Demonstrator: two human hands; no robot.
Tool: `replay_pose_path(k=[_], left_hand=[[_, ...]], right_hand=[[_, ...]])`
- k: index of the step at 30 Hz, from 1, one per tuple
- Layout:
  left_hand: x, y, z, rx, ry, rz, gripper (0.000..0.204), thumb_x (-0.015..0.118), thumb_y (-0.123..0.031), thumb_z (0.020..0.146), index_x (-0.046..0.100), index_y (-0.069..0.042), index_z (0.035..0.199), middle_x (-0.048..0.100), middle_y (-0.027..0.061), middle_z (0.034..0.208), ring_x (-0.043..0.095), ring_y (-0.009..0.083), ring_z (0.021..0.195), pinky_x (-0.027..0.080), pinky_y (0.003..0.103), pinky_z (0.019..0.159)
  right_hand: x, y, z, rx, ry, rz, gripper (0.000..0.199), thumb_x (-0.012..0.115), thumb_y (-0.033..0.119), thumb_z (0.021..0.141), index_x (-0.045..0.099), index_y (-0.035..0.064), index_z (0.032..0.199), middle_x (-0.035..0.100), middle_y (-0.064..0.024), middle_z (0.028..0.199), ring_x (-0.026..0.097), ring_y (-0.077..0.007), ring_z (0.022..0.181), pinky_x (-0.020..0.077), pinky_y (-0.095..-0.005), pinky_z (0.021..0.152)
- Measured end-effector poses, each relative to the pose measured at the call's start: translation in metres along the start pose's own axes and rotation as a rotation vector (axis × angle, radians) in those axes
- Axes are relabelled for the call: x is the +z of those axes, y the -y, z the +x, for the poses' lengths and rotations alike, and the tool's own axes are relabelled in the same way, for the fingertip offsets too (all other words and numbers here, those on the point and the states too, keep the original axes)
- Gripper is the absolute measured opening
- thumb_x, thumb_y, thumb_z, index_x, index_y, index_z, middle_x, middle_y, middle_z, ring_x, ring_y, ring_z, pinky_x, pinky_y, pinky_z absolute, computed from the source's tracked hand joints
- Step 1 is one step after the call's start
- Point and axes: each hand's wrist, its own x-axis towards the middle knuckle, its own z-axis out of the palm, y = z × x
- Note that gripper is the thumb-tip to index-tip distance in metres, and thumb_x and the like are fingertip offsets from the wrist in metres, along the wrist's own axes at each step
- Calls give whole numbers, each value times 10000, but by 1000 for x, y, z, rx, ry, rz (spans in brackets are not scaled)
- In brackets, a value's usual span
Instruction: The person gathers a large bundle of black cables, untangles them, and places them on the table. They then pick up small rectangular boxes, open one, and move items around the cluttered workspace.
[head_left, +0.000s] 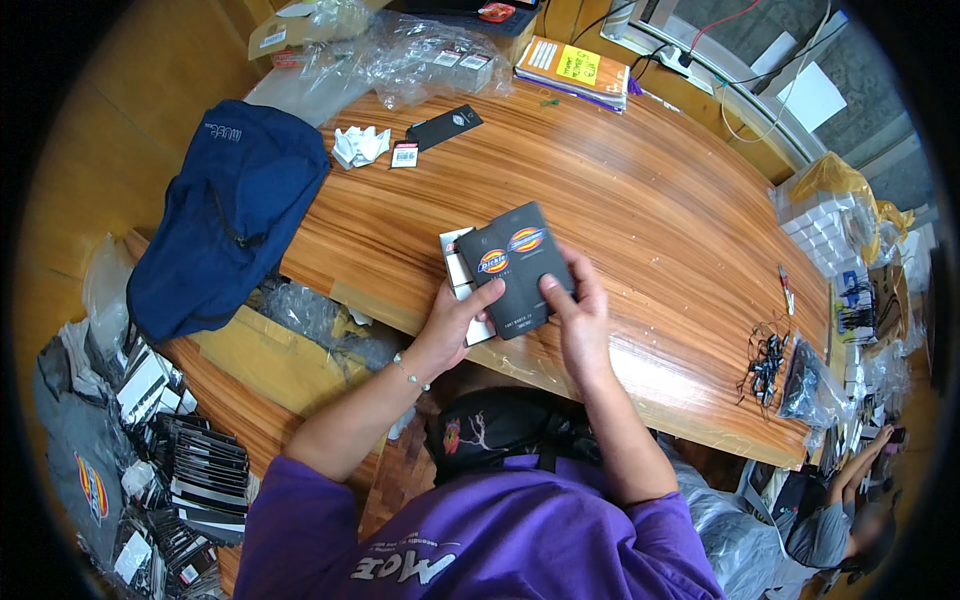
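Note:
Over the near edge of the wooden table I hold a few dark grey hang tags (pixel 512 280), each with a coloured oval emblem. My left hand (pixel 452 318) closes on their left side, its thumb lying on the front tag. It also holds white cards (pixel 458 268) that stick out behind the dark tags. My right hand (pixel 582 315) grips the right side, thumb on the front and fingers behind. How many tags overlap is hidden. Farther back on the table lie a black hang tag (pixel 444 127), a small white label (pixel 404 154) and crumpled white paper (pixel 360 147).
A navy bag (pixel 225 210) lies at the left, above many stacked tags (pixel 205 470). Clear plastic bags (pixel 430 60) and orange notebooks (pixel 572 72) line the back. Black strings (pixel 765 362), a red cutter (pixel 786 290) and small white boxes (pixel 815 225) are at the right. Another person (pixel 835 530) sits lower right.

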Motion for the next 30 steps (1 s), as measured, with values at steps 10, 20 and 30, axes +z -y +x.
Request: replay_pose_path(k=[10,20,30], left_hand=[[-30,-33,24,153,-187,-110,226,661,-149,786,525,-119,964,567,-39,794,535,26,646,443,166,526],[-56,-23,34,63,-157,-213,259,638,-192,810,523,-109,1027,587,-12,847,546,82,710,468,227,639],[-56,-27,32,37,-192,-349,309,622,-235,821,524,-89,1076,619,41,921,607,159,812,501,290,699]], right_hand=[[-61,1,-59,-737,223,-847,97,619,-29,649,582,-2,736,597,-113,825,564,-234,756,474,-328,644],[-145,-3,50,-731,-178,-1368,183,558,-33,692,596,19,862,571,-129,776,548,-274,732,460,-371,600],[-46,-6,3,-925,292,-1225,223,620,63,669,618,36,890,501,-67,656,529,-197,603,438,-328,472]])
